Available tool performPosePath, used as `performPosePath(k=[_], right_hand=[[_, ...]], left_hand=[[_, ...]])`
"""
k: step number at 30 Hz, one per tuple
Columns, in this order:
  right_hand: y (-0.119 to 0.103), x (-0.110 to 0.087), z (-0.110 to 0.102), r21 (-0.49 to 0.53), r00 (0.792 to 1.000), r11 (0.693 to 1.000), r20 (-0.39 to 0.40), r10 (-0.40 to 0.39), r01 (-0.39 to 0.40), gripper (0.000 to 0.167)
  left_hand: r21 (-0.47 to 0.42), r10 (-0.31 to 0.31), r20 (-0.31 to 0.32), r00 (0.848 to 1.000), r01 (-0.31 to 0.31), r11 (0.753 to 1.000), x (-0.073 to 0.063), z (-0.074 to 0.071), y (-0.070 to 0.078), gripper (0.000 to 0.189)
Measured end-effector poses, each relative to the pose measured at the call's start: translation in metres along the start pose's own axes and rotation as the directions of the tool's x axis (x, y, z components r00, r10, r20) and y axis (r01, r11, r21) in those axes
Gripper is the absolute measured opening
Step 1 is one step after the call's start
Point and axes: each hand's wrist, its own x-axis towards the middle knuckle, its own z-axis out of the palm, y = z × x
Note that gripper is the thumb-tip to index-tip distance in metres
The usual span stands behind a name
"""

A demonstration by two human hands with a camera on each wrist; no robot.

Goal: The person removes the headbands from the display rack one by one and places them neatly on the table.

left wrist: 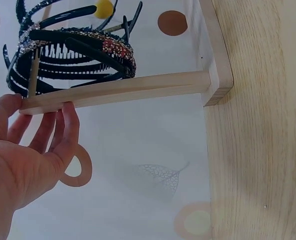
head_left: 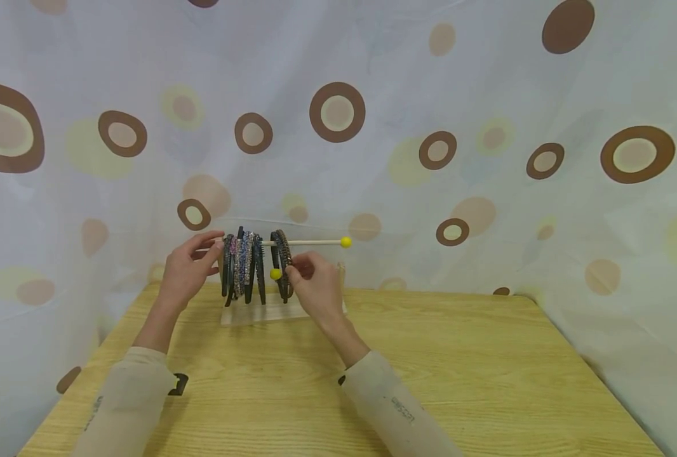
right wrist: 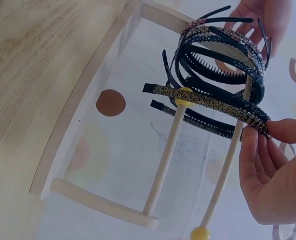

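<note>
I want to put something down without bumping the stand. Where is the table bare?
The table is bare from the right sleeve to the table's right edge and, in front of the stand, between that and the left sleeve. The stand is crowded: headbands bunch beside the left hand, and the right hand holds a beaded headband.

Table is light wood with visible grain; pale curtain hangs behind, printed with brown rings, beige spots and a veined leaf.
</note>
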Motion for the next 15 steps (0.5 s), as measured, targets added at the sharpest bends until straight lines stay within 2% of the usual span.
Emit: performPosePath(k=[5, 10, 15], right_hand=[[-0.0016, 0.0007, -0.0045, 0.000, 1.000, 1.000, -0.008, -0.024, 0.024, 0.011], [-0.0015, 0.0016, -0.0066, 0.018, 1.000, 1.000, 0.011, 0.010, -0.010, 0.011], [0.0017, 0.0019, -0.0068, -0.022, 0.999, 1.000, 0.047, 0.016, -0.015, 0.013]], left_hand=[[-0.002, 0.000, 0.001, 1.000, 0.000, 1.000, -0.0002, -0.0002, -0.0002, 0.053], [0.001, 0.000, -0.002, 1.000, 0.000, 1.000, 0.0000, -0.0004, -0.0008, 0.052], [0.006, 0.001, -0.001, 1.000, -0.001, 1.000, 0.0005, 0.0000, -0.0010, 0.053]])
